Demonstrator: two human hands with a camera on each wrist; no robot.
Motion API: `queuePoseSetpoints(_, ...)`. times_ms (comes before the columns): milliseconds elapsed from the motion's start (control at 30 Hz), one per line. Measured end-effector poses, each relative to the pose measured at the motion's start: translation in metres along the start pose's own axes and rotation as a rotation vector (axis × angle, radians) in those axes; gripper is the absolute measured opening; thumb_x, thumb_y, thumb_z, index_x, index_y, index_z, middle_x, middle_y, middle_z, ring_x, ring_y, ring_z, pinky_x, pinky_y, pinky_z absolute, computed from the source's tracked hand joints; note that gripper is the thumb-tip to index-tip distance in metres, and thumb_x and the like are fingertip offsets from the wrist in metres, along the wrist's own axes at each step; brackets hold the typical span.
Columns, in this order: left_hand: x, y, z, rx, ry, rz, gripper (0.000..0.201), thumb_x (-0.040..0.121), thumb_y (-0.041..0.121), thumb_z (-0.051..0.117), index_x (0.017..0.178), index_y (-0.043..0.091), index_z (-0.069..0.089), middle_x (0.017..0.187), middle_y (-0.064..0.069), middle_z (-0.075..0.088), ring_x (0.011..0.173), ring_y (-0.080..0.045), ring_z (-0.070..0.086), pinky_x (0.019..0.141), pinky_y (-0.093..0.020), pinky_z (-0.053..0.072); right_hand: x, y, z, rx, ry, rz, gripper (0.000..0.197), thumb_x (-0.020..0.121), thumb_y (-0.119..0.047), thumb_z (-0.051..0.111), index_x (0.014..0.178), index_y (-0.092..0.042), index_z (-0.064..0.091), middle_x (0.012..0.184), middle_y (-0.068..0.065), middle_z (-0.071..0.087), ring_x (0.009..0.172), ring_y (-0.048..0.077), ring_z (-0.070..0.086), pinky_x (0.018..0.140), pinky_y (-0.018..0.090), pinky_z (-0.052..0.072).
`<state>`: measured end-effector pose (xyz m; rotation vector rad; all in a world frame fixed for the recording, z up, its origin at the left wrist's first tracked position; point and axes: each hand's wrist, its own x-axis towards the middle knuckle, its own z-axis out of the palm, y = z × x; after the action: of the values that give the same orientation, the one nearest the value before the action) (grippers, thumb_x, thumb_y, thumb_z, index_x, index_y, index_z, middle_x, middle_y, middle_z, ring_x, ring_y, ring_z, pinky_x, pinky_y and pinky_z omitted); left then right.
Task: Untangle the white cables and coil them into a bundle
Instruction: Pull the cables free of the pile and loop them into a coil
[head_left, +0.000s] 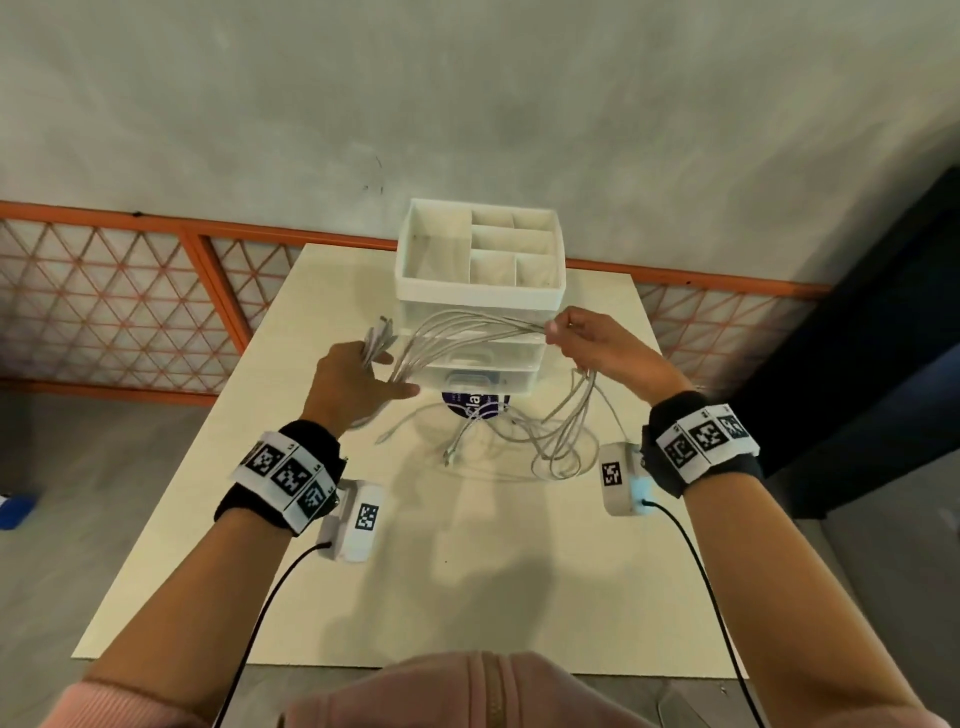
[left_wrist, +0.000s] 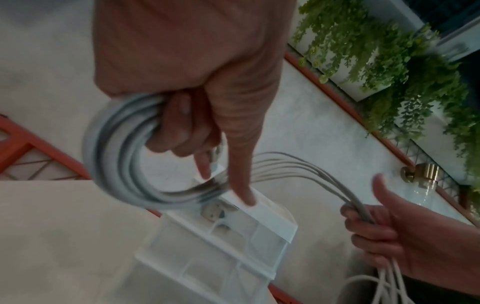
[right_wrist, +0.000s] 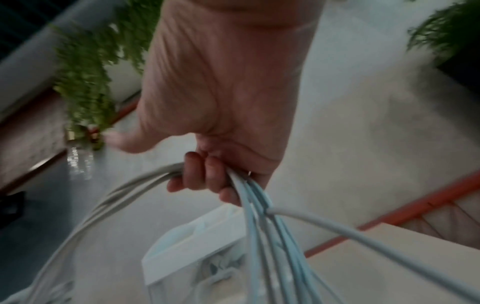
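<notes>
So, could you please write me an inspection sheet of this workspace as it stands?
Surface: pale table, bare at the near end.
Job's things: white cables span between both hands; loose ends hang to a heap on the table.
Clutter: white drawer organiser at the far end; a purple round label in front of it.
Hands: left hand grips a coiled loop; right hand grips the strands.
Cables: black leads run from the wrist cameras.
Surroundings: grey wall, orange lattice railing, hanging green plants.
</notes>
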<state>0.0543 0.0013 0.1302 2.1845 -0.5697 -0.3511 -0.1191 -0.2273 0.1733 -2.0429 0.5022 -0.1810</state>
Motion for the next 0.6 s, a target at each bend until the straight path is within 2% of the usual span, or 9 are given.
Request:
queuePoseSetpoints(100, -0.009, 0.009, 0.007, -0.108, 0.172, 0.142, 0.038, 0.068, 0.041, 0.080, 0.083, 0.014, 0.058, 0.055, 0.004, 0.044, 0.049, -0.014, 0.040, 0.043, -0.014, 0.030, 0.004, -0.013, 0.007, -0.195, 0.036, 0.001, 0.048, 0.097, -0.049, 0.034, 0.089, -0.013, 0.065, 0.070, -0.011, 0.051, 0.069, 0.010, 0.045, 0.063, 0.023, 0.035)
queuePoseSetpoints(167, -0.014, 0.018, 0.010, -0.294, 0.340, 0.217, 0.044, 0.074, 0.044, 0.075, 0.087, 0.006, 0.057, 0.053, 0.003, 0.036, 0.047, -0.014, 0.030, 0.041, -0.017, 0.026, 0.008, -0.018, 0.012, -0.377, 0.019, -0.007, 0.045, 0.099, -0.041, 0.035, 0.086, -0.010, 0.065, 0.074, -0.002, 0.054, 0.070, 0.016, 0.049, 0.062, 0.019, 0.036)
queuePoseSetpoints(267, -0.019, 0.034, 0.007, -0.477, 0.462, 0.273, 0.029, 0.083, 0.038, 0.068, 0.086, 0.012, 0.057, 0.053, 0.005, 0.031, 0.043, -0.006, 0.028, 0.043, -0.013, 0.026, 0.014, -0.018, 0.017, -0.459, 0.090, 0.041, 0.042, 0.099, -0.034, 0.041, 0.083, -0.005, 0.066, 0.061, -0.008, 0.046, 0.053, 0.010, 0.043, 0.048, 0.011, 0.035)
queuePoseSetpoints(300, -0.020, 0.038, 0.006, -0.503, 0.440, 0.290, 0.024, 0.085, 0.036, 0.067, 0.087, 0.013, 0.059, 0.053, 0.005, 0.030, 0.042, -0.006, 0.027, 0.043, -0.014, 0.026, 0.015, -0.018, 0.019, -0.456, 0.114, 0.056, 0.041, 0.098, -0.034, 0.042, 0.085, -0.003, 0.067, 0.062, -0.010, 0.048, 0.052, 0.009, 0.043, 0.047, 0.012, 0.034)
queuePoseSetpoints(367, -0.021, 0.042, 0.007, -0.478, 0.263, 0.376, 0.017, 0.085, 0.032, 0.067, 0.093, 0.017, 0.062, 0.054, 0.005, 0.037, 0.044, -0.003, 0.031, 0.046, -0.012, 0.029, 0.016, -0.021, 0.026, -0.443, 0.086, 0.050, 0.038, 0.098, -0.033, 0.044, 0.089, -0.004, 0.066, 0.071, -0.008, 0.056, 0.059, 0.012, 0.049, 0.051, 0.016, 0.033)
queuePoseSetpoints(433, -0.022, 0.044, 0.015, -0.374, 0.007, 0.448, 0.023, 0.086, 0.029, 0.066, 0.107, 0.022, 0.061, 0.072, 0.007, 0.058, 0.056, 0.001, 0.048, 0.056, -0.009, 0.038, 0.015, -0.030, 0.034, -0.400, -0.005, -0.003, 0.029, 0.098, -0.030, 0.043, 0.086, -0.011, 0.060, 0.082, -0.005, 0.059, 0.067, 0.013, 0.050, 0.057, 0.022, 0.036)
queuePoseSetpoints(500, -0.024, 0.045, 0.025, -0.294, -0.167, 0.468, 0.034, 0.091, 0.026, 0.059, 0.124, 0.019, 0.055, 0.094, 0.020, 0.060, 0.077, 0.017, 0.056, 0.069, -0.001, 0.038, 0.012, -0.043, 0.038, -0.252, -0.087, -0.035, 0.027, 0.100, -0.027, 0.040, 0.084, -0.012, 0.056, 0.076, -0.006, 0.054, 0.063, 0.009, 0.044, 0.055, 0.017, 0.036)
queuePoseSetpoints(533, -0.025, 0.046, 0.030, -0.297, -0.192, 0.460, 0.034, 0.094, 0.024, 0.054, 0.128, 0.017, 0.052, 0.097, 0.025, 0.058, 0.082, 0.023, 0.054, 0.073, 0.002, 0.037, 0.010, -0.049, 0.039, -0.151, -0.119, -0.021, 0.027, 0.100, -0.026, 0.038, 0.089, -0.009, 0.056, 0.072, -0.009, 0.052, 0.059, 0.006, 0.041, 0.051, 0.013, 0.034)
queuePoseSetpoints(600, -0.025, 0.046, 0.035, -0.337, -0.170, 0.435, 0.030, 0.098, 0.022, 0.046, 0.126, 0.013, 0.051, 0.085, 0.025, 0.056, 0.072, 0.021, 0.054, 0.067, 0.000, 0.039, 0.007, -0.054, 0.037, -0.027, -0.171, -0.010, 0.033, 0.102, -0.027, 0.035, 0.101, -0.003, 0.058, 0.062, -0.013, 0.049, 0.054, 0.004, 0.039, 0.048, 0.011, 0.033)
